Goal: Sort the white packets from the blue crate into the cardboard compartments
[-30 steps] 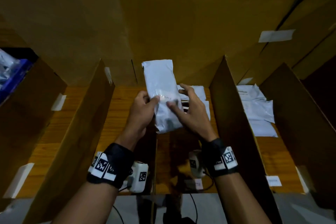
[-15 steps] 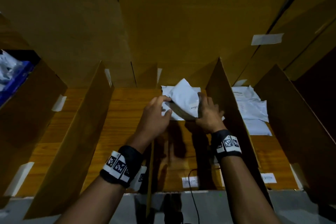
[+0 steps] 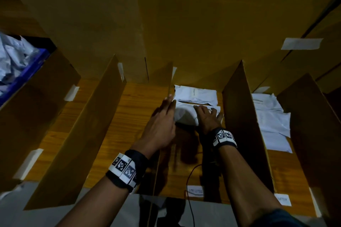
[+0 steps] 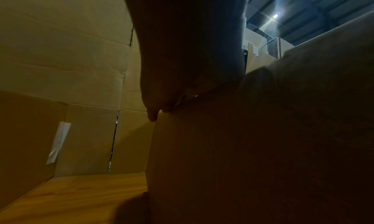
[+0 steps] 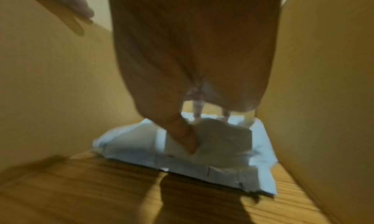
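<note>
A white packet (image 3: 184,114) (image 5: 131,141) lies flat on the wooden floor of the middle cardboard compartment, in front of another white packet (image 3: 195,94). My right hand (image 3: 206,112) (image 5: 202,123) presses down on it with fingers spread and straight. My left hand (image 3: 168,103) (image 4: 160,110) is off the packet, fingers straight, touching the top edge of the cardboard divider (image 3: 162,134) (image 4: 242,147) on the compartment's left. The blue crate (image 3: 27,72) at the far left holds several crumpled white packets (image 3: 11,61).
Tall cardboard dividers (image 3: 241,116) wall the compartments, with a cardboard back wall (image 3: 184,33) behind. The compartment to the right holds several white packets (image 3: 271,116). The one to the left shows a bare wooden floor (image 3: 132,116). A thin cable (image 3: 190,190) runs along the front.
The packet, held upright by both hands a second ago, has gone down into the middle compartment and lies flat. My left hand has let go and moved to the divider.
</note>
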Demonstrator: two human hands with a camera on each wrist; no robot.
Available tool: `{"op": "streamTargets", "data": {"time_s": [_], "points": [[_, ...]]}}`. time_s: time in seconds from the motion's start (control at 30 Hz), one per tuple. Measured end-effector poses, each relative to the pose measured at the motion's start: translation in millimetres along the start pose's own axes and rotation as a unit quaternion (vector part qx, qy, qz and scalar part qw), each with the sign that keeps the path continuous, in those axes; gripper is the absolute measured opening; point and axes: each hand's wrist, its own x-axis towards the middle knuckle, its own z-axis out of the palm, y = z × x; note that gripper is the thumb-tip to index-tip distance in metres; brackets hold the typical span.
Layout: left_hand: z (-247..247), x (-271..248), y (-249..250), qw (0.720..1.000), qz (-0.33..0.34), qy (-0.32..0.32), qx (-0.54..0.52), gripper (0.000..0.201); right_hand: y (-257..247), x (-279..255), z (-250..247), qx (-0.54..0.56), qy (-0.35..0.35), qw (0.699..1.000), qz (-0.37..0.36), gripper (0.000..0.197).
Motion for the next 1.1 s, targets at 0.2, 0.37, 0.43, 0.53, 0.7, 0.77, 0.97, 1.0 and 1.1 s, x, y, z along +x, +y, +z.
{"op": "streamTargets", "data": {"time_s": [0.2, 0.37, 0.43, 0.53, 0.7, 0.77, 0.97, 1.0, 1.1], "points": [[-1, -1, -4, 1.0, -0.008, 0.002, -0.022, 0.079, -6, 3, 6, 0.037, 0.012, 0.999, -0.021, 0.097], [0, -1, -4, 1.0, -0.008, -0.003, -0.027, 0.08, -18, 1, 46, 0.12, -0.047, 0.992, -0.004, 0.093], [-1, -1, -6, 1.0, -0.009, -0.004, -0.024, 0.081, -17, 6, 58, 0.027, -0.033, 0.998, -0.046, 0.094], [-1, -1, -8, 1.0, -0.01, -0.002, -0.021, 0.08, -19, 5, 58, 0.006, -0.009, 0.998, -0.056, 0.103], [-4, -1, -7, 0.999, -0.013, -0.007, -0.029, 0.076, -11, 12, 69, -0.012, -0.033, 0.997, -0.064, 0.1], [-9, -4, -6, 0.998, -0.008, -0.004, -0.063, 0.072, -11, 13, 62, 0.029, -0.035, 0.997, -0.063, 0.088], [-39, -59, -8, 0.987, -0.024, 0.045, -0.154, 0.052, -43, -75, -8, 0.192, 0.113, 0.972, -0.071, 0.047], [-42, -73, -14, 0.986, -0.026, 0.05, -0.154, 0.05, -50, -100, -17, 0.209, 0.147, 0.964, -0.074, 0.036], [-48, -128, -42, 0.988, -0.014, 0.047, -0.146, 0.039, -77, -183, -36, 0.257, 0.193, 0.942, -0.093, 0.02]]}}
